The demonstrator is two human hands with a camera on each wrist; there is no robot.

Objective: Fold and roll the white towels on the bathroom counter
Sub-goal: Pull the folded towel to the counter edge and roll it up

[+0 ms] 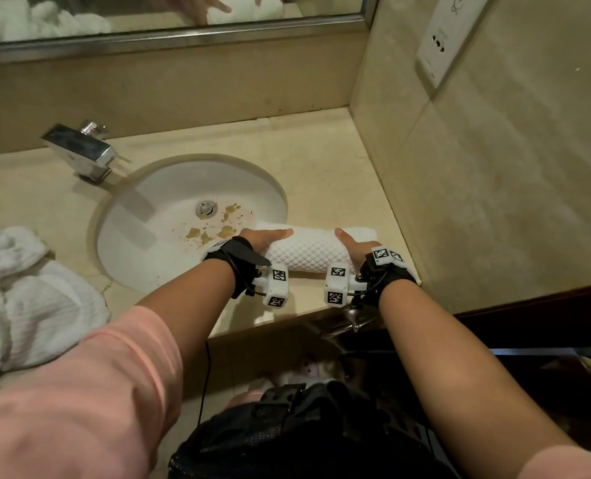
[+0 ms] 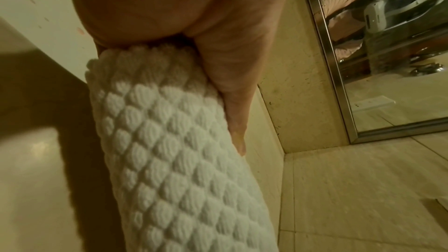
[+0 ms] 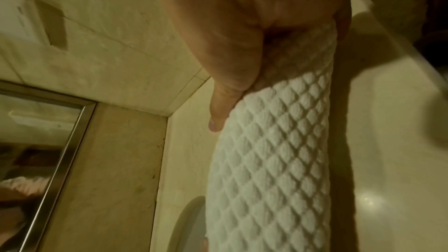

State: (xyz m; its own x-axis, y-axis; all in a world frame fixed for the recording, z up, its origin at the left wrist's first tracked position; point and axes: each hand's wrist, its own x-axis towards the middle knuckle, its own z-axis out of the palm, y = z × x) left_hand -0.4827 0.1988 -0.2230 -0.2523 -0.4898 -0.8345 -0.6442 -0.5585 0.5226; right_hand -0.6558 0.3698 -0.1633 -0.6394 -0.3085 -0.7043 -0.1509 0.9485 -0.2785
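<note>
A white towel with a diamond weave is rolled into a tube (image 1: pixel 308 252) and lies crosswise on the beige counter (image 1: pixel 321 167), near the front edge. My left hand (image 1: pixel 264 236) grips its left end, which reaches over the sink rim. My right hand (image 1: pixel 351 243) grips its right end. Both thumbs lie along the top of the roll and the fingers are hidden behind it. The left wrist view shows the palm and thumb (image 2: pixel 232 102) wrapped on the roll (image 2: pixel 174 160). The right wrist view shows the same, thumb (image 3: pixel 220 110) on the roll (image 3: pixel 271 160).
A pile of crumpled white towels (image 1: pixel 28 299) lies on the counter at the left. The round sink (image 1: pixel 169 188) has brown stains near the drain, and a chrome faucet (image 1: pixel 80 150) stands behind it. A tiled wall with a socket (image 1: pixel 442 39) closes the right side; a mirror (image 1: pixel 169 12) runs along the back.
</note>
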